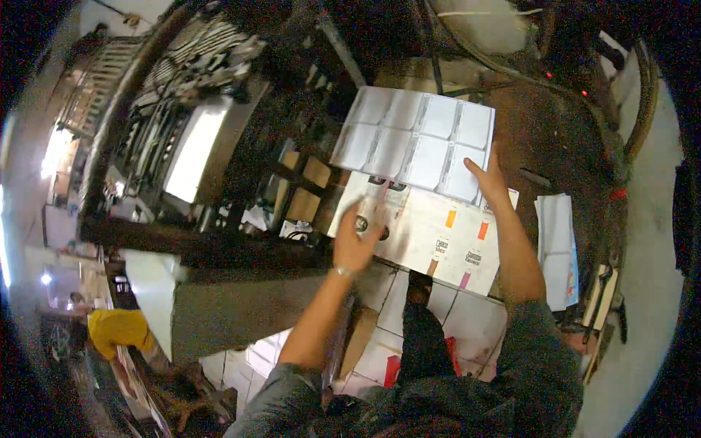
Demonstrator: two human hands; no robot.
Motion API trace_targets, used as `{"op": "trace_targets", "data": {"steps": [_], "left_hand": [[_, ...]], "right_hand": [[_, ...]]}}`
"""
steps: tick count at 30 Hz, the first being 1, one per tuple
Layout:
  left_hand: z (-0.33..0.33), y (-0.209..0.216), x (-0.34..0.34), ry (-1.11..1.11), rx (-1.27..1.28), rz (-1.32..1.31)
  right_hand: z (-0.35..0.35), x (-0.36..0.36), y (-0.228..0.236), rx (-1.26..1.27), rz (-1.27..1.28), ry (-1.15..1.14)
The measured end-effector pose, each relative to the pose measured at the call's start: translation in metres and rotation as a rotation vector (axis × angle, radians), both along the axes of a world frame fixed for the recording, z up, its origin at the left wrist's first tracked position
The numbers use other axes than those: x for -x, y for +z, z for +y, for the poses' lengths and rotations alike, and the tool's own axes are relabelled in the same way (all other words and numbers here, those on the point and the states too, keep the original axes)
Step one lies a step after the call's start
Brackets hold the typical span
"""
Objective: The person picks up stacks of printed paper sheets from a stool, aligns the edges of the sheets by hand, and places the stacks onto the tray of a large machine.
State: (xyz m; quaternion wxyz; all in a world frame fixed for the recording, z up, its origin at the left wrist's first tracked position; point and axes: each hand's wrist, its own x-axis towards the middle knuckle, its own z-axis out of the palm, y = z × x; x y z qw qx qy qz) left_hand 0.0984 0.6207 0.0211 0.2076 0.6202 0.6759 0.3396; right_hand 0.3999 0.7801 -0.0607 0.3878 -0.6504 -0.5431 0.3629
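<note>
A white sheet (412, 139) printed with a grid of grey-edged panels lies over the far part of a cream printed sheet (416, 252). The cream one carries dark lettering and small orange, brown and purple blocks. At the white sheet's right edge, my right hand (493, 181) has its thumb on top and its fingers at the side, gripping it. My left hand (356, 244) hovers over or touches the cream sheet's left part; motion blurs it. Its thumb and fingers look apart, with nothing seen between them. Whether more sheets lie underneath cannot be made out.
Left stands a large dark machine (241, 146) with a bright white panel. A grey box-like surface (234, 314) juts out below it. Folded papers (556, 248) lie on the right. Hoses run at the far right. A person in a yellow top (120, 330) is at lower left.
</note>
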Motion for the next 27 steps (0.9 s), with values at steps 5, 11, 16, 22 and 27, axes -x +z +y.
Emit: {"op": "trace_targets", "data": {"steps": [5, 11, 16, 22, 27], "left_hand": [[-0.141, 0.045, -0.007, -0.284, 0.203, 0.055], [-0.345, 0.054, 0.022, -0.072, 0.500, 0.109], [-0.515, 0.016, 0.020, 0.193, 0.703, 0.087], [-0.572, 0.012, -0.005, 0.304, 0.966, -0.098], [-0.596, 0.000, -0.009, 0.501, 0.729, -0.128]], "right_hand": [[0.045, -0.060, -0.096, -0.002, 0.086, -0.038], [-0.058, -0.057, -0.076, 0.069, 0.651, -0.181], [-0.206, 0.004, -0.087, -0.183, 0.357, -0.010], [-0.349, 0.132, 0.051, -0.090, 0.445, 0.245], [-0.359, 0.227, 0.201, -0.568, 0.428, 0.721]]}}
